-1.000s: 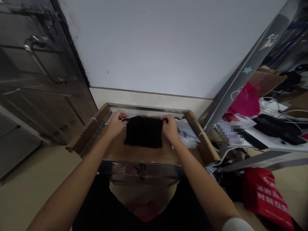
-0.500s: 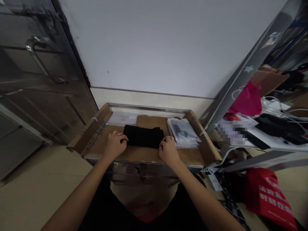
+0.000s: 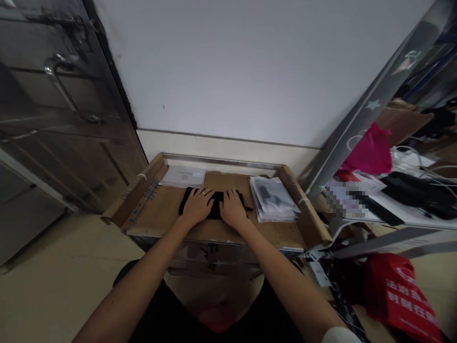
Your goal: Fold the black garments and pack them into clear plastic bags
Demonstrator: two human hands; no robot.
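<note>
The folded black cloth (image 3: 216,205) lay mid-worktop (image 3: 153,221), under both palms. The left hand (image 3: 196,206) and right hand (image 3: 233,208) rested flat on it, fingers slightly apart and clamped on nothing. Uneven pressure might have skewed its layers, and the narrow strip (image 3: 249,208) poking out at the right could have caught or loosened the fold. The stacked clear packets (image 3: 274,197) limited room just to the right; a pale packet (image 3: 183,176) lay beyond, to the left.
</note>
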